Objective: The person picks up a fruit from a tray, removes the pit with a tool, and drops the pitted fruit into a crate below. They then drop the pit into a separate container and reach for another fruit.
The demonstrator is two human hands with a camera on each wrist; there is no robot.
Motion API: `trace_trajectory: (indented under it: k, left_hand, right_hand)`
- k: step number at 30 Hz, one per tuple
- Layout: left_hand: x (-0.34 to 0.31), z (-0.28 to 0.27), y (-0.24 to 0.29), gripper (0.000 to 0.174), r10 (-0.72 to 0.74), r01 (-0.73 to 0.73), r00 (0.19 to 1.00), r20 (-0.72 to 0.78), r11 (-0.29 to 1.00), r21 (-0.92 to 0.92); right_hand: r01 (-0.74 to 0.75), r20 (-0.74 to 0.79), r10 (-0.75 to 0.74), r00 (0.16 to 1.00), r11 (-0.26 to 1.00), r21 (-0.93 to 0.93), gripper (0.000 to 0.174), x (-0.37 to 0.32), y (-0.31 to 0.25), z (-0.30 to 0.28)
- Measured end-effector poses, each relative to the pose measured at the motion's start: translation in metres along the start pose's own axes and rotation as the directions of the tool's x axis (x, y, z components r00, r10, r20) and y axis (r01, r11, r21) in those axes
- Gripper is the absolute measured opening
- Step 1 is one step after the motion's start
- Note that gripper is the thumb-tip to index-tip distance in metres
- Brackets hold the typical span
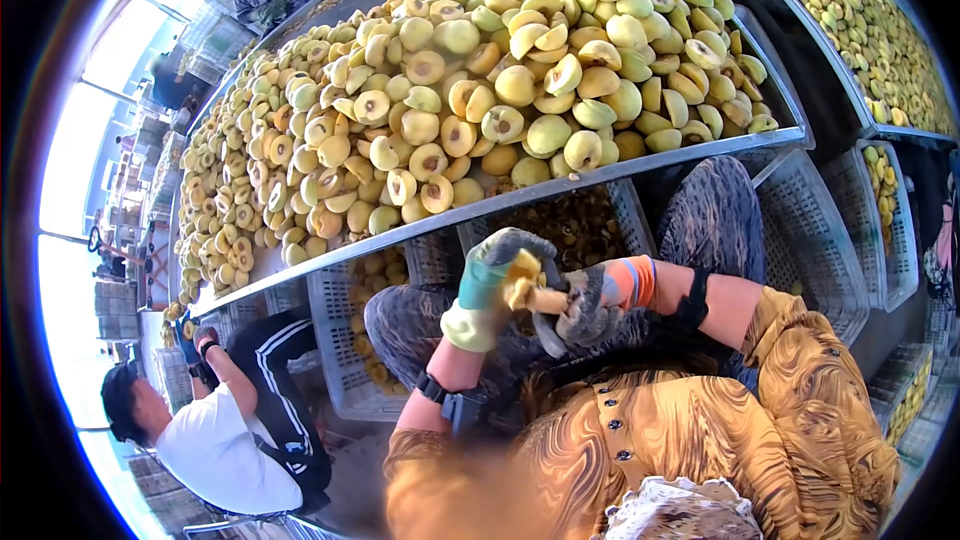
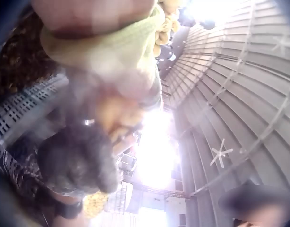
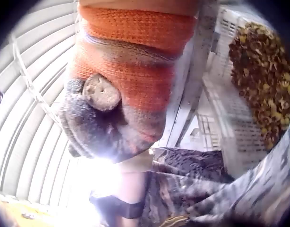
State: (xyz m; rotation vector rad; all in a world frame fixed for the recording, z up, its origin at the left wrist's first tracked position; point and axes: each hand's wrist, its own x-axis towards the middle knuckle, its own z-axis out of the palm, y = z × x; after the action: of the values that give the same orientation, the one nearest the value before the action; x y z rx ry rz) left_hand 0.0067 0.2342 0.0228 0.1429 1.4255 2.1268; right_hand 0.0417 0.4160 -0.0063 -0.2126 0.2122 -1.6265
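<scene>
Right now both of my gloved hands meet over my lap, just below the rim of the long metal tray. That tray carries a heap of halved yellow fruit.

My left hand wears a teal knit glove with a pale yellow cuff. Its fingers curl over the top of a small yellow cut fruit, pinching it with no gap to spare. Only a sliver of the fruit's flesh shows between them.

My right hand, in a grey knit glove with an orange cuff, is balled into a tight fist round a short wooden-handled tool. A tan stub of the tool reaches from the fist to the fruit and touches it. A dark curved metal piece hangs just under both hands; I cannot tell how it joins the handle.

In the right wrist view the flat round butt of the handle sticks out of the grey fist, with the fingers wrapped fully about it. The left wrist view is too blurred to show more than the pale cuff and a yellow smear beneath it.

White plastic crates stand under the tray, and one beyond my knees holds dark yellow-brown scraps. A person in a white shirt sits to my left.
</scene>
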Motion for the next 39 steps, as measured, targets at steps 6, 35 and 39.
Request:
trace_trajectory:
  k: [6, 35, 39]
  left_hand:
    - [0.001, -0.035, 0.031, 0.020, 0.880, -0.253, 0.473, 0.042, 0.090, 0.963]
    - [0.157, -0.042, -0.010, 0.038, 0.771, -0.463, 0.632, -0.080, 0.458, 0.759]
    - [0.094, -0.016, 0.037, 0.033, 0.251, -0.104, 0.882, -0.398, 0.929, 0.354]
  right_hand:
    - [0.299, -0.310, -0.439, 0.844, 0.863, -0.407, 0.031, -0.012, -0.018, 0.019]
    - [-0.043, -0.238, -0.933, 0.270, 0.235, -0.971, 0.025, -0.005, -0.021, -0.072]
    - [0.449, -0.500, -0.716, 0.487, 0.696, -0.560, 0.031, -0.019, -0.030, -0.003]
